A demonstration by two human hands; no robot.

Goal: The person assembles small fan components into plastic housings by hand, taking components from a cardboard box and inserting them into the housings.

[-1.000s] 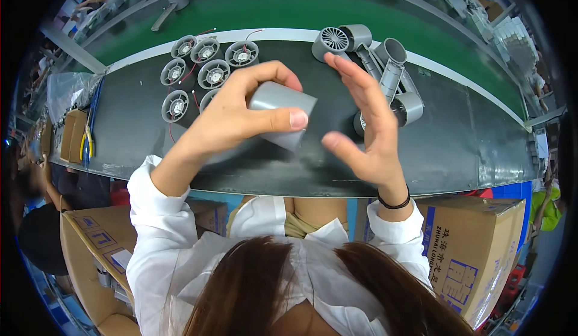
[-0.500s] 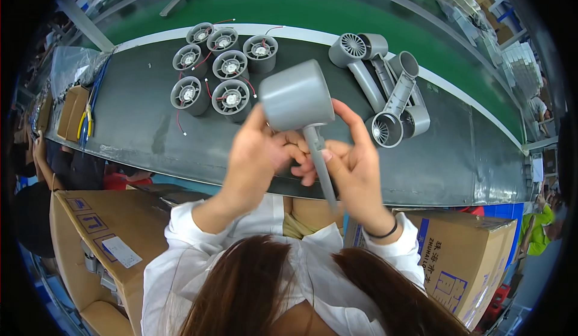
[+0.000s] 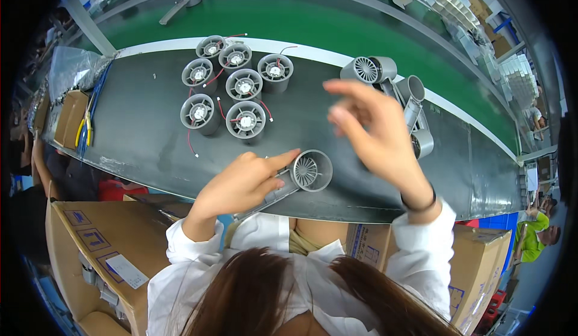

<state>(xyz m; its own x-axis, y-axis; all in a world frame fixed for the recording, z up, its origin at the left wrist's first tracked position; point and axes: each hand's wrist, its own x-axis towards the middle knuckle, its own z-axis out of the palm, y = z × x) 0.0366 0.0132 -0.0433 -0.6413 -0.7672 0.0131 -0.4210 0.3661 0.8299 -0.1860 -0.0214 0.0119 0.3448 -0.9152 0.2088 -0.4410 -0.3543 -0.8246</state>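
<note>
A grey hair dryer housing [image 3: 326, 172] lies at the near edge of the dark bench, its round barrel open upward with a radial grille inside. Its slim handle runs to the lower left, partly hidden under my left hand [image 3: 238, 182]. That hand is closed over the handle, index finger stretched to the barrel's rim. Off to the right, my right hand [image 3: 379, 134] is raised above the bench with nothing in it, fingers apart and somewhat curled. Beyond it lies a pile of similar grey housings [image 3: 385, 68], partly covered by the hand.
Several round grey fan units [image 3: 245, 122] with red wires stand at the back left. Yellow-handled pliers [image 3: 89, 130] lie by a small carton [image 3: 71, 119] at the far left. Behind the bench runs a green belt [image 3: 271, 20]. Large cartons [image 3: 102, 240] flank me.
The housing has come down from mid-air onto the bench and turned so its barrel faces up. My right hand has let go and moved right; the left stays on it.
</note>
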